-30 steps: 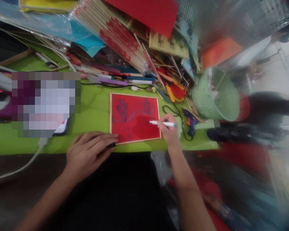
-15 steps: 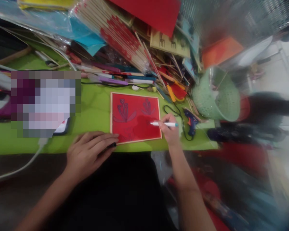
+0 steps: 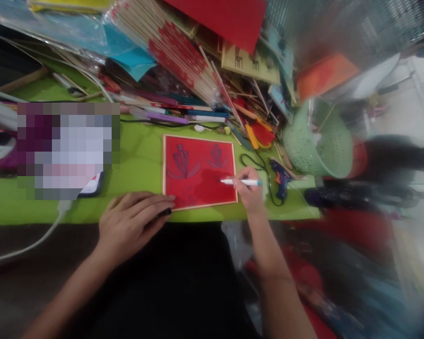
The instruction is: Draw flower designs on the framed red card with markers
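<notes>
A red panel (image 3: 199, 188) with a pale thin frame lies at the table's front edge, bearing dark flower drawings and a fainter one low on the left. My right hand (image 3: 248, 189) pinches a white marker (image 3: 242, 182) with a teal end, its tip at the panel's right half. Against the panel's lower left corner rest the fingertips of my left hand (image 3: 136, 217). A small black end (image 3: 167, 212) pokes out between its thumb and fingers; the rest of that thing is hidden.
Right of the panel lie a blue glue gun (image 3: 281, 179) with a black cord and a green perforated basket (image 3: 318, 141). Pens, sticks and papers pile up behind, including a purple marker (image 3: 167, 117). A phone (image 3: 92, 184), partly pixelated, with a white cable (image 3: 51, 230) is at left.
Hardly anything differs. The whole view has shifted very slightly; both hands and the marker keep their places at the panel.
</notes>
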A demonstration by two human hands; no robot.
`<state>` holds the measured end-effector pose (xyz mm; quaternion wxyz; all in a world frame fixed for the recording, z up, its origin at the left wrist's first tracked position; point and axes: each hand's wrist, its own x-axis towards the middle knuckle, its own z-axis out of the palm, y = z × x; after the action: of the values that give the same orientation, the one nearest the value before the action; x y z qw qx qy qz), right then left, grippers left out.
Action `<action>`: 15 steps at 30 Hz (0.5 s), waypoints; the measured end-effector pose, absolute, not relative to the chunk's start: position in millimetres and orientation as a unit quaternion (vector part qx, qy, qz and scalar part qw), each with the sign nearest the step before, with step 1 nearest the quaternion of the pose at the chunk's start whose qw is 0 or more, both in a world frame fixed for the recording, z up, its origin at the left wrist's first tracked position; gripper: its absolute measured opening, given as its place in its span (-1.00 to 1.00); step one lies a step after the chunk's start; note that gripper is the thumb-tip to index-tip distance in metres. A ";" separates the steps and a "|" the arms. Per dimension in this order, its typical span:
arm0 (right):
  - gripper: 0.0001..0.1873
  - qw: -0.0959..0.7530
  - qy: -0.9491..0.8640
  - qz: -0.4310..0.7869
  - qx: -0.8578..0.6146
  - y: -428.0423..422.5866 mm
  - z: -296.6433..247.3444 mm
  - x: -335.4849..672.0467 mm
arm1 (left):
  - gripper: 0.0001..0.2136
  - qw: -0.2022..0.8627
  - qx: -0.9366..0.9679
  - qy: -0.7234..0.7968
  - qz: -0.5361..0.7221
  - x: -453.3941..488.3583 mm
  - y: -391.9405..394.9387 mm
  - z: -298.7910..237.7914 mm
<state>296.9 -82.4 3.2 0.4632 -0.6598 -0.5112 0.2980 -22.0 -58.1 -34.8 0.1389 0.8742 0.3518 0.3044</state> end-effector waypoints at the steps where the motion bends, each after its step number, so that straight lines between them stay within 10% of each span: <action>1: -0.81 0.466 -0.510 0.299 -0.658 -82.5 2.9 297.1 | -0.79 0.141 0.873 0.353 0.304 -22.0 -58.1 -34.7; 15: -0.88 0.504 -0.503 0.340 -0.614 -84.7 -6.9 302.2 | -0.78 0.142 0.869 0.346 0.324 -20.9 -56.9 -35.2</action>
<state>302.2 -84.7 -6.9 0.5039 -0.6142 -0.5030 0.3405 -20.9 -56.9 -35.2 0.1422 0.8692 0.3456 0.3237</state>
